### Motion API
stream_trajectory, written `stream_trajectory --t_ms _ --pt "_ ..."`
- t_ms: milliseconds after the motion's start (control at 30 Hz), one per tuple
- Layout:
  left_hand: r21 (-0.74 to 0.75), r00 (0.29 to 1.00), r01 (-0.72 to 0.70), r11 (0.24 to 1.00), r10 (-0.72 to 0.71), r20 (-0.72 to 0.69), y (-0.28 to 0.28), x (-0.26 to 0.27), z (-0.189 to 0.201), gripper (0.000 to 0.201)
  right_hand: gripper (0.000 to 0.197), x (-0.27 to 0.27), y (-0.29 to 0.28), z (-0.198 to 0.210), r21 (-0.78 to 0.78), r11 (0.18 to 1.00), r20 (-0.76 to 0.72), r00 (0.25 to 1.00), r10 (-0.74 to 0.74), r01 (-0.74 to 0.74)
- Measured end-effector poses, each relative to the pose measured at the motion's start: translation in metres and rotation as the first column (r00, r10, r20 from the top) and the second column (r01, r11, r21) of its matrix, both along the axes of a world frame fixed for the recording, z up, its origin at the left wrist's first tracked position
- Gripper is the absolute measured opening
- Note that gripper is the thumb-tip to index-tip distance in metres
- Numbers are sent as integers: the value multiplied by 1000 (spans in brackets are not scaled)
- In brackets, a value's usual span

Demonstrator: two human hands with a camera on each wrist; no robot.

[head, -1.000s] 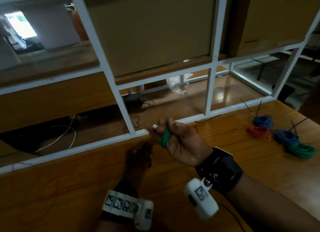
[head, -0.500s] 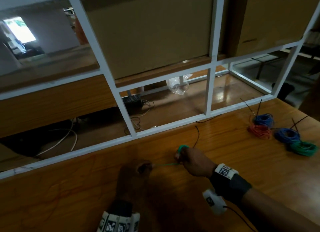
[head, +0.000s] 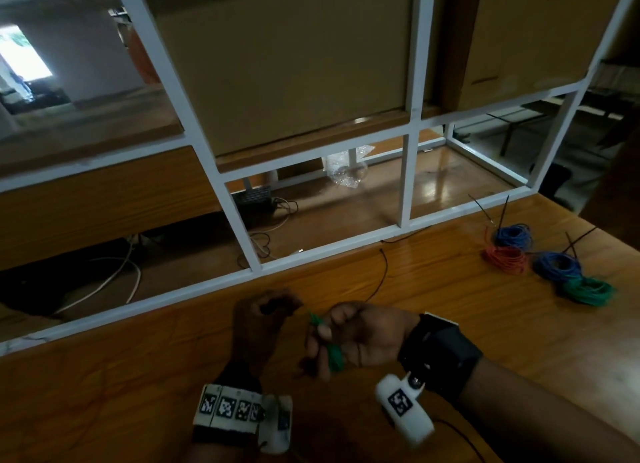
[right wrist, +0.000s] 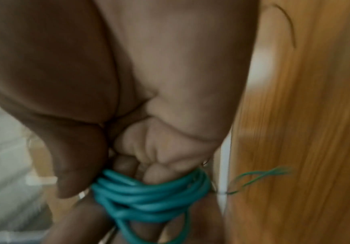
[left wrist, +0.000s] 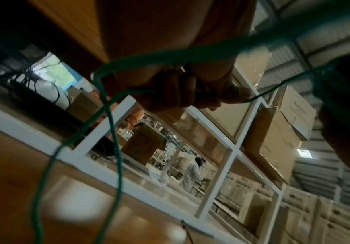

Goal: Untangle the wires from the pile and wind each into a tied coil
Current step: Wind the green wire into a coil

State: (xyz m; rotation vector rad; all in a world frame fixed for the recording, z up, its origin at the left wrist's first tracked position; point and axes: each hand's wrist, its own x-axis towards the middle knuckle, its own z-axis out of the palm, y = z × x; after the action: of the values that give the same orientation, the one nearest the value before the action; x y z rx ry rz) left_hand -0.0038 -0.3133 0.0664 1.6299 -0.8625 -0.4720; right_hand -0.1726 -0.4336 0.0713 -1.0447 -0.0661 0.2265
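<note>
A green wire coil (head: 334, 356) sits wound around the fingers of my right hand (head: 329, 338), just above the wooden table (head: 450, 324). The right wrist view shows the green coil (right wrist: 149, 194) looped several times round the curled fingers (right wrist: 147, 148). A short stretch of green wire (head: 314, 319) runs to my left hand (head: 277, 307), which pinches it. In the left wrist view the loose green wire (left wrist: 109, 125) hangs in loops below the curled fingers (left wrist: 180, 89). A thin black tie (head: 384, 272) lies on the table beyond my hands.
Finished coils lie at the far right of the table: a blue coil (head: 512, 236), a red coil (head: 507, 260), another blue coil (head: 557, 267) and a green coil (head: 588, 289), with black ties sticking up. A white metal frame (head: 249, 241) borders the table's far edge.
My right hand dropped from up near the frame to the table, then rolled palm-up and drew closer to me. The wire between my hands is shorter, and my left hand has risen.
</note>
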Motion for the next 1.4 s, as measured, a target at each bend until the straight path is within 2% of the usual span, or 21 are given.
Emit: stream_trajectory --t_ms 100,167,200,300,400,467,500,533,567,600,667,733,833,900,967,1033,1100,1200,1267,1367,1400 --pt "2 966 114 993 -110 -236 1 -21 -9 11 17 0 -3 12 267 958 97 987 -131 101" --pt "167 955 150 974 -98 -281 -3 -30 -21 15 23 4 -5 20 397 889 86 955 -283 228" --pt "263 964 121 957 -50 -259 -2 -32 -26 17 25 7 -8 23 450 835 54 924 -379 317" --pt "270 949 112 956 -22 -315 2 -40 -34 9 26 15 -17 26 575 644 -50 807 -588 505" --pt "266 960 145 953 -71 -269 4 -40 -34 28 31 22 -25 27 641 499 -121 719 -685 583" --pt "303 958 143 942 -55 -281 2 -40 -32 30 32 25 -31 30 512 452 -111 578 -809 731" --pt "332 963 144 932 -55 -263 2 -41 -29 27 33 26 -35 31 301 428 -3 450 -893 852" --pt "370 969 156 916 -69 -236 4 -42 -25 24 33 27 -40 29 -7 321 188 316 -930 947" --pt "375 971 173 910 -95 -217 6 -43 -25 21 32 28 -49 24 -303 114 399 235 -886 946" --pt "357 973 184 916 -119 -197 8 -43 -23 21 28 30 -57 17 -531 -83 539 261 -801 843" --pt "316 984 146 937 -106 -141 12 -37 -18 18 18 28 -65 7 -799 -194 534 524 -664 569" --pt "321 991 131 938 -112 -77 18 -24 -7 14 13 19 -65 -2 -929 -144 363 758 -542 342" --pt "383 966 75 921 -162 200 23 -2 5 7 34 1 -54 1 -989 91 70 906 -418 118" --pt "397 933 87 914 -214 290 24 8 13 6 44 -7 -43 9 -964 261 -129 942 -310 -47" --pt "266 957 263 927 -285 49 23 12 20 18 39 -11 -34 13 -929 335 -240 945 -221 -158" --pt "91 893 410 908 -379 -241 22 15 21 27 34 -9 -28 13 -969 218 -168 962 -215 -120" --pt "14 812 495 869 -457 -363 20 18 17 49 28 -4 -29 8 -1000 -6 15 974 -224 14" --pt "-121 723 445 888 -435 -537 16 10 13 80 25 2 -36 -4 -962 -192 242 931 -274 193" --pt "-257 603 332 907 -414 -682 14 6 6 65 25 5 -38 -9 -937 -221 329 900 -287 272" --pt "-422 327 227 878 -477 -816 10 9 -4 16 24 9 -39 -12 -912 -267 385 876 -292 311" --pt "-451 259 240 860 -504 -824 9 15 -10 27 24 10 -41 -13 -907 -284 392 869 -301 311"
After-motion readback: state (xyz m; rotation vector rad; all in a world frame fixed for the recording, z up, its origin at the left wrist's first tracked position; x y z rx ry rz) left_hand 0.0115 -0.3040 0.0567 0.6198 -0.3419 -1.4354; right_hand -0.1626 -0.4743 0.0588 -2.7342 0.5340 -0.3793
